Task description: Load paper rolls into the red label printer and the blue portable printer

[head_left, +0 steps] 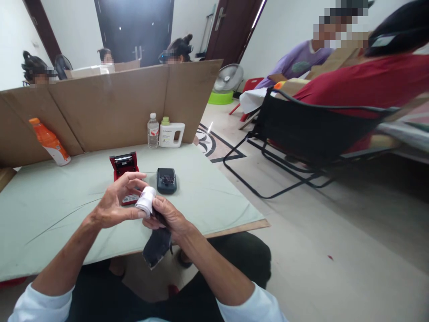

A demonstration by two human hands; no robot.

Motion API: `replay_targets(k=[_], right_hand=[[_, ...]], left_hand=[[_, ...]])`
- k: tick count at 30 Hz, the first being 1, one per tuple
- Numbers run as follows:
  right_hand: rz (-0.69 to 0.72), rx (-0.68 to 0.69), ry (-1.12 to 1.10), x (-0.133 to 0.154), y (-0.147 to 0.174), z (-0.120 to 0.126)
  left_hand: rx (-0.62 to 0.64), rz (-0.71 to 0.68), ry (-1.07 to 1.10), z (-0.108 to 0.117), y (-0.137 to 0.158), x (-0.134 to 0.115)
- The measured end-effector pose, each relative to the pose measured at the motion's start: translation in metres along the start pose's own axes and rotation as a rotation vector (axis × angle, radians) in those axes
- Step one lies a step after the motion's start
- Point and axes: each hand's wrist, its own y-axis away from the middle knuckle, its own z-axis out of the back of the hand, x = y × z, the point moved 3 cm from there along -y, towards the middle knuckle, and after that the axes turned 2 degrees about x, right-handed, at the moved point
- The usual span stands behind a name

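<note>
Spreading beneath the work, the pale green table (204,197) meets a long cardboard panel (110,112) standing along its far side. To the right, well apart from the table, a person in a red shirt (362,78) sits in a black folding chair (311,123). Beyond the panel's right end is a fan (228,77) on a bright green base. 3 containers stand near the panel: an orange bottle (50,142) tilted against it at left, then a white handled jug (172,135) with a clear bottle (153,133) just beside it. Over the table's near part are the 2 hands. The left hand (117,201) curls its fingers and thumb around the left side of the roll; the right hand (169,217) grips the right side, thumb pressed against it. Behind the left hand sits a red printer (124,164), lid raised, with a dark compact device (166,180) to its right. A dark flat strip (157,248) hangs below the right hand, its material unclear. The white paper roll (146,200) lies between both hands, above the table.
</note>
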Motion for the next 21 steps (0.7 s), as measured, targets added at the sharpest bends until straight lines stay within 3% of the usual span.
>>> replay_targets(k=[3, 7, 10, 12, 15, 17, 21], right_hand=[[-0.007, -0.004, 0.021, 0.006, 0.000, 0.001], [-0.143, -0.076, 0.156, 0.012, 0.004, 0.005], [-0.151, -0.073, 0.157, 0.013, 0.005, 0.004], [-0.100, -0.039, 0.092, 0.013, 0.004, 0.001], [-0.028, -0.025, 0.032, 0.012, 0.002, -0.002], [-0.038, -0.040, 0.055, 0.013, 0.003, -0.001], [-0.117, -0.108, 0.184, 0.017, 0.007, 0.004]], left_hand=[[-0.032, -0.032, 0.140, -0.003, 0.002, 0.009], [0.170, 0.008, -0.295, 0.006, -0.002, -0.022], [0.212, -0.012, -0.518, 0.008, -0.004, -0.037], [0.140, -0.041, -0.399, 0.003, -0.003, -0.028], [-0.029, -0.103, 0.022, -0.006, 0.003, -0.001], [-0.054, -0.087, 0.135, -0.007, 0.005, 0.007], [0.129, -0.043, -0.299, 0.005, 0.002, -0.019]])
